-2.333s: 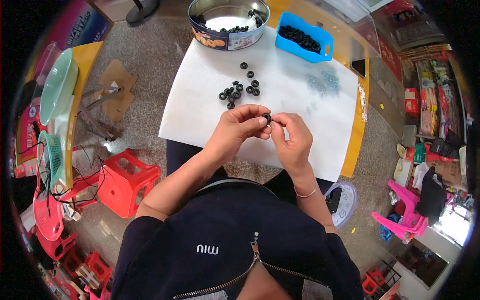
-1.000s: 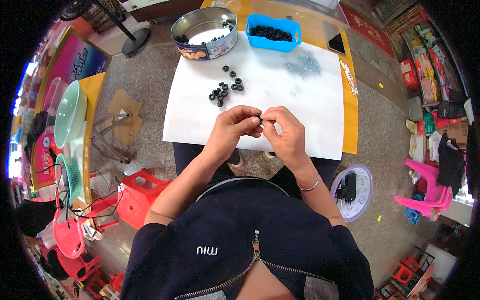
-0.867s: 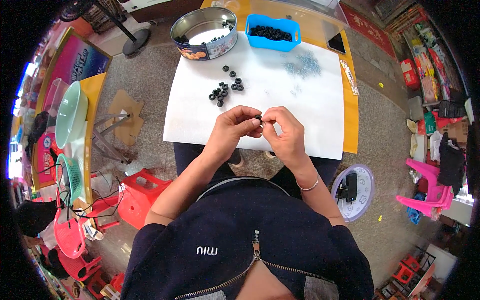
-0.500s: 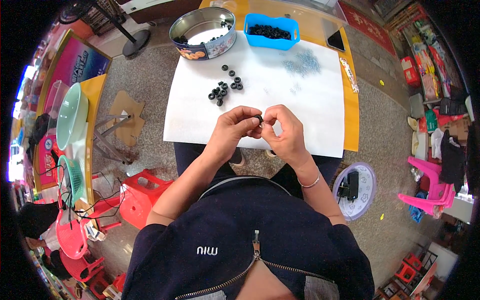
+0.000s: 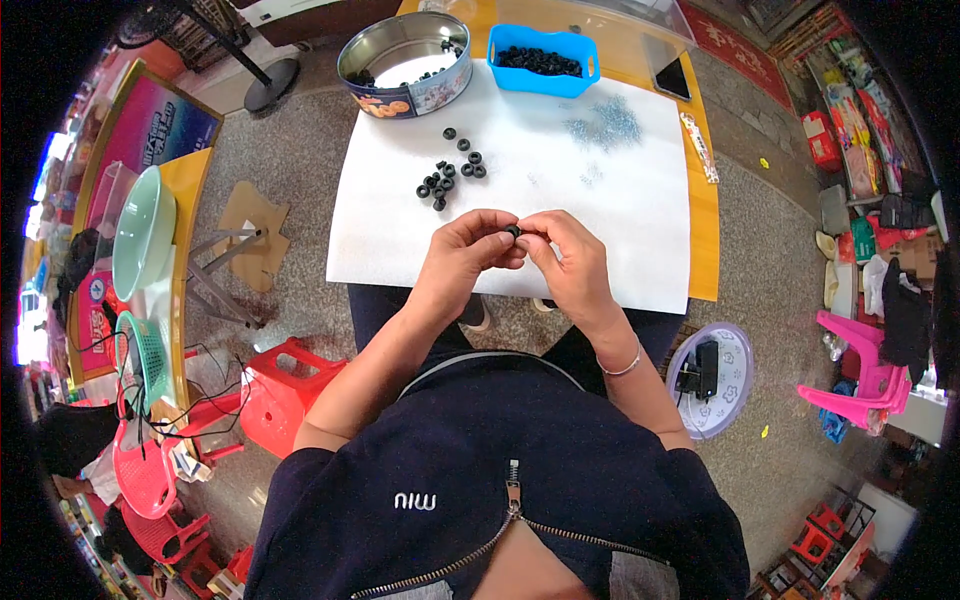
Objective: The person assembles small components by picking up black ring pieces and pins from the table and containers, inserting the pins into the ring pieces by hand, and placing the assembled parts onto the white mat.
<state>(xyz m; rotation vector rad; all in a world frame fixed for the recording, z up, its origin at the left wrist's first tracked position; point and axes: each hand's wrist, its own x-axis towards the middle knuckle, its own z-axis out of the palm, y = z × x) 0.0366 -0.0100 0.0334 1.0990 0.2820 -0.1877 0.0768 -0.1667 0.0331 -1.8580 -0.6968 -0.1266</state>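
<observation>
Above the near part of the white sheet point(image 5: 640, 225) my two hands meet at the fingertips. My left hand point(image 5: 455, 258) pinches a small black ring-shaped piece point(image 5: 513, 231) between thumb and forefinger. From the other side, the closed fingertips of my right hand point(image 5: 570, 268) press up against that piece; whatever small thing they pinch is hidden. Beyond my left hand lies a loose group of similar black pieces point(image 5: 438, 187), round with holes. Farther right, tiny clear-bluish bits point(image 5: 606, 125) are scattered on the sheet.
At the far edge stand a round metal tin point(image 5: 425, 100) with black pieces inside and a blue plastic basket point(image 5: 540, 83) full of them. A dark phone point(image 5: 673, 79) lies at the far right. Red stool point(image 5: 272, 405) on the left; lilac tray point(image 5: 742, 385) on the right.
My right fingertips have closed in on the black piece, with forefinger and thumb shifted slightly left. The black piece has moved slightly up and left. The loose pieces are unchanged.
</observation>
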